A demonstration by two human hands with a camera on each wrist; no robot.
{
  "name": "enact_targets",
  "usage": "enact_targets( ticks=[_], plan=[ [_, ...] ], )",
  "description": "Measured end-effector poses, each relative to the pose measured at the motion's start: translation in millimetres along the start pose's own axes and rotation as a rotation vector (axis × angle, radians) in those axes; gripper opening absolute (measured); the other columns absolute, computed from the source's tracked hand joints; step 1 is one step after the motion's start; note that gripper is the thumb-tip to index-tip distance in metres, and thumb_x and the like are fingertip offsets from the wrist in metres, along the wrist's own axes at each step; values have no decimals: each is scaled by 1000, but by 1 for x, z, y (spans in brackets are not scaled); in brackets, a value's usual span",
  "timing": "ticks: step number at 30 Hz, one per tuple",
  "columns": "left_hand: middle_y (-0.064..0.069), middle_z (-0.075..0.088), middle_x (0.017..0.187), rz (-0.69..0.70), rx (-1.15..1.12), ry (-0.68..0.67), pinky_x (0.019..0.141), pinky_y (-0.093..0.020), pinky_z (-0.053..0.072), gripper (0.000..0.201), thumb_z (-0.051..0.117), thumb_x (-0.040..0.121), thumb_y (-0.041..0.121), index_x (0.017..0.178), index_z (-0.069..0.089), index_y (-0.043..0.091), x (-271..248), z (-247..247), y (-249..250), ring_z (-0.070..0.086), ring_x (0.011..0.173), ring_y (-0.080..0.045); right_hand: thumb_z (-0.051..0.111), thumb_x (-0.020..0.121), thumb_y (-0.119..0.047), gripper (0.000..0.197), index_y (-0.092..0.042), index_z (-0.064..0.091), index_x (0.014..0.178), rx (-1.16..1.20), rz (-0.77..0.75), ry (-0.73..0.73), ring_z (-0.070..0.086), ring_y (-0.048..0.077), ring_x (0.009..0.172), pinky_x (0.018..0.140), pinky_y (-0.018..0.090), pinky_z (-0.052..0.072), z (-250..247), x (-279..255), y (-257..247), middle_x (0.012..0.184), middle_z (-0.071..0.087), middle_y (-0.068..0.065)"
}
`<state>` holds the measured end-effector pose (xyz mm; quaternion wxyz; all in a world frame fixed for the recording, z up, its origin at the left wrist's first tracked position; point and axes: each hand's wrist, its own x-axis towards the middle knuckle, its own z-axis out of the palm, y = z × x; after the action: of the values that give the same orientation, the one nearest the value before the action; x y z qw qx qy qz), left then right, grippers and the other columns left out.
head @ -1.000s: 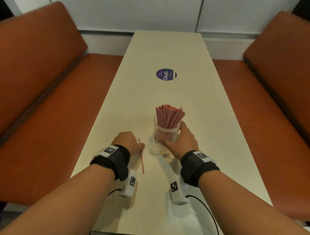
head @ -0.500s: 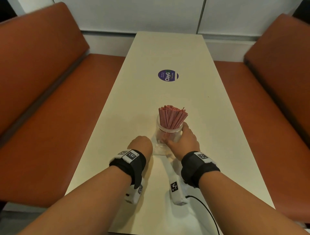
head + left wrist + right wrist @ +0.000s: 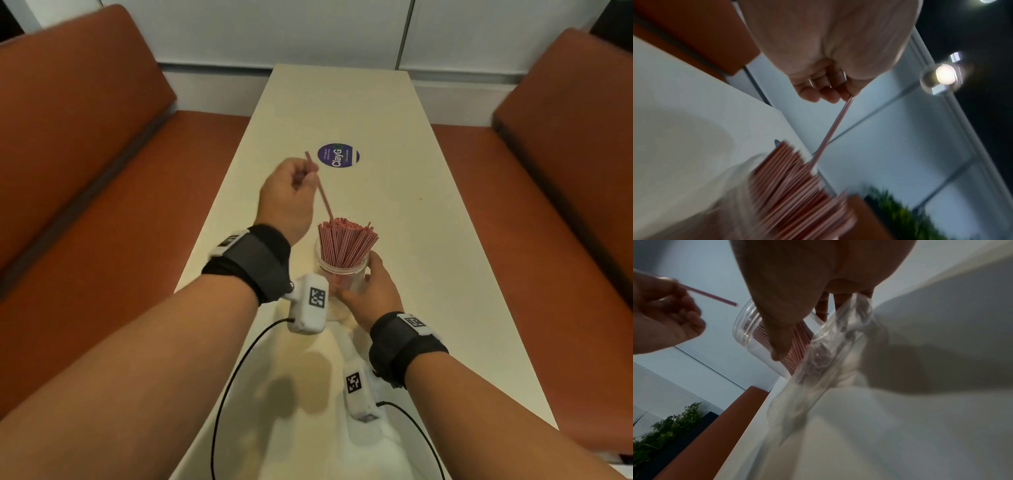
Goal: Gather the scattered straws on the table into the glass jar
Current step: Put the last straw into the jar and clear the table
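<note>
A single red-striped straw (image 3: 318, 186) hangs slanted above the glass jar (image 3: 342, 274), its lower tip touching the top of the packed bundle of straws (image 3: 346, 245) already standing inside — the last stretch, it seems, before it slides in among them. The left hand (image 3: 287, 198) pinches the straw near its upper end between thumb and curled fingers, raised over the jar and angled so the tip can find a gap. The right hand (image 3: 371, 291) wraps the jar's near side, thumb and fingers curled against the clear wall, apparently to keep it from tipping as the straw goes in; a crumpled clear plastic wrapper (image 3: 830, 353) lies against the jar under that hand. The jar stands near the middle of the pale surface (image 3: 445, 274), short of a round purple sticker (image 3: 338, 156). No other loose straw shows on the surface — the gathering looks nearly done.
</note>
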<state>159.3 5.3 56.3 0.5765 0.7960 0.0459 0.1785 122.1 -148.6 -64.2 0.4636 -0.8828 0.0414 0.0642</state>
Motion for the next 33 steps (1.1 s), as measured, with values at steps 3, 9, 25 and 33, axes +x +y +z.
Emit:
enact_targets(
  ticks=[3,9,25,33],
  plan=[
    [5,64,89,15,204,-164,84,-28,53,12,55,94,17,101,65,18,-12,18,-13,61,85,-14,74,58,-58,78,-45,37,125,-8,-14,0,65,16,94,85,39,55,0,0,0,116,63,-16],
    [3,73,102,36,550,-406,91,-28,50,21,61,89,27,104,74,20,-27,23,-26,65,95,-15,72,59,-50,78,-41,37,128,-42,-16,-15,65,17,97,85,41,55,-4,-1,-1,114,64,-12],
    [-4,67,104,-131,787,-656,78,-24,40,17,57,93,25,102,68,15,-78,-24,-85,57,88,-18,56,87,-24,20,-22,70,102,-515,-50,-253,61,23,100,86,30,47,-39,-35,12,103,69,-1],
    [7,68,98,143,998,-873,74,-23,40,17,58,92,26,105,68,25,-61,-67,-13,54,85,-10,58,91,-39,35,-22,62,122,-244,-252,-501,54,4,82,73,14,39,-24,-58,-61,101,61,-11]
  ],
)
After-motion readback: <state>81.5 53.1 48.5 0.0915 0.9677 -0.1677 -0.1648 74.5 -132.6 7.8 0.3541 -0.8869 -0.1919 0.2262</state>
